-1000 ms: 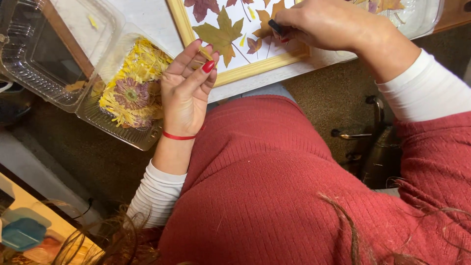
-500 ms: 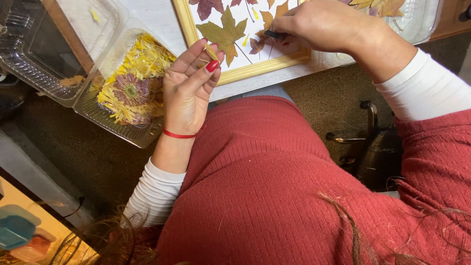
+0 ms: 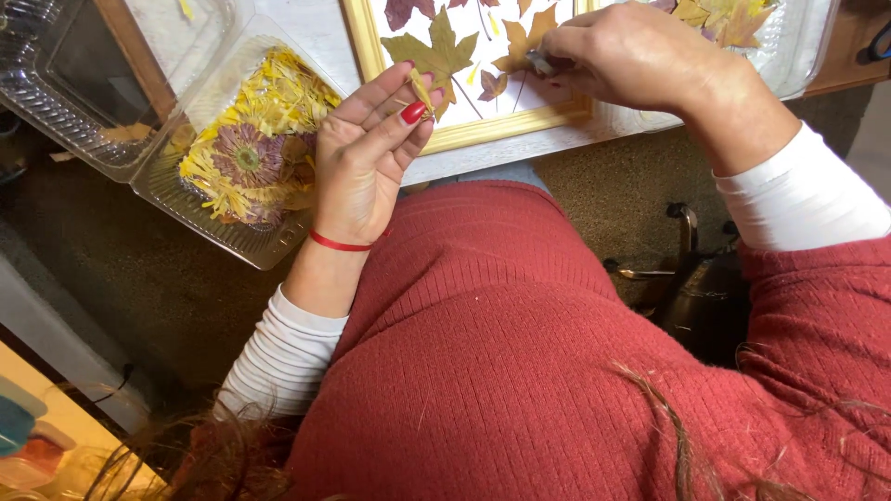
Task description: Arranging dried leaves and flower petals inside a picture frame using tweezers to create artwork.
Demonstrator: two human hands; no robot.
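Observation:
My left hand [image 3: 367, 158] is raised palm up at the table's edge, pinching a thin yellow petal [image 3: 422, 93] between thumb and fingertips. My right hand [image 3: 631, 56] rests over a wooden picture frame [image 3: 501, 125] and grips a small dark tool [image 3: 541, 63] whose tip touches the pressed leaves. Inside the frame lie an olive maple leaf [image 3: 434, 54], an orange leaf [image 3: 524, 37] and smaller reddish leaves on white backing.
A clear plastic clamshell [image 3: 237, 237] at the left holds dried yellow petals and a purple-centred flower [image 3: 246, 158]; its lid lies open beyond. Another clear tray [image 3: 798, 56] with leaves sits at the upper right. A dark bag [image 3: 691, 288] stands on the brown carpet.
The view has drifted slightly, so the frame and trays sit a little further right. My left hand still holds the petal and my right hand stays on the leaves with its tool.

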